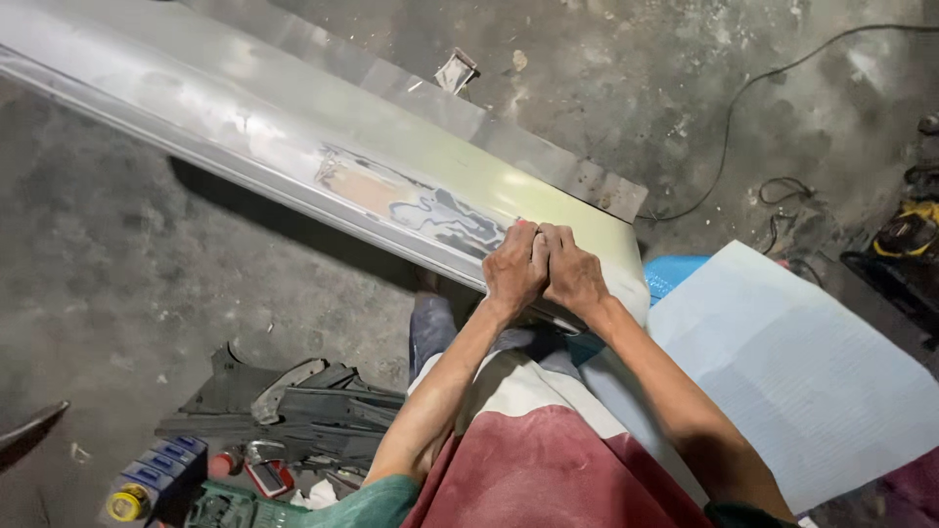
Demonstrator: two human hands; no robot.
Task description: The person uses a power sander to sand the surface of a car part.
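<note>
Both hands [543, 266] press together on long panel [323, 161].

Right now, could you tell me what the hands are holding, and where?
Both hands, left hand and right hand, press together on the long panel near its end; whether they grip anything cannot be told.

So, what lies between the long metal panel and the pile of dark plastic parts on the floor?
In the head view, only bare grey concrete floor lies between the long metal panel and the pile of dark plastic parts, with the panel's shadow on it.
</note>
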